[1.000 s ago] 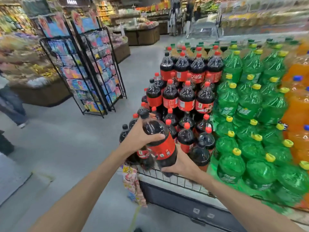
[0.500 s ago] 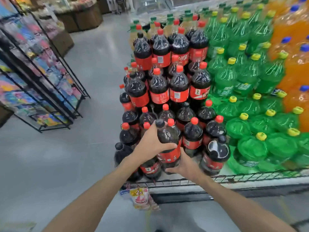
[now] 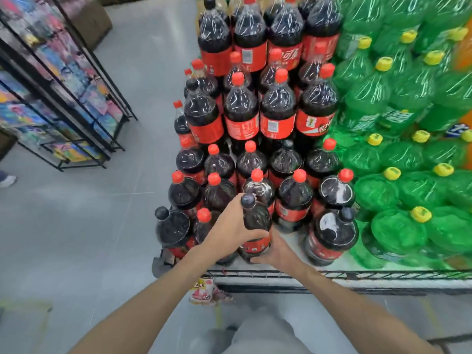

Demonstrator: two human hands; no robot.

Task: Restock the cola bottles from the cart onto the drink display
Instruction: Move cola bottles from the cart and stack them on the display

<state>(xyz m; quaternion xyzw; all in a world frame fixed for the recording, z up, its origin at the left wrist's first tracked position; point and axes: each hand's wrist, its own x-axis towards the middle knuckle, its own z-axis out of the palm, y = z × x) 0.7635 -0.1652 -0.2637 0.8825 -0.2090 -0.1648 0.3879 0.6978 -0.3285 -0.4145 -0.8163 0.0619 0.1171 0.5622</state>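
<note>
Open grey floor (image 3: 84, 226) lay left of the display. Our left hand (image 3: 231, 229) gripped the black-capped cola bottle (image 3: 255, 221) at its shoulder; our right hand (image 3: 274, 252) cupped its base, just inside the display's wire front edge (image 3: 357, 274). Green soda bottles (image 3: 398, 190) crowded the right.

white chinese script, partly legible, on red label of top-tier cola bottle (image 3: 288, 56). white script fragment on red label of mid-tier cola bottle (image 3: 315, 123). yellow tag with "2" on hanging packet (image 3: 204, 292) below shelf rail. other labels blurred, unreadable.
</note>
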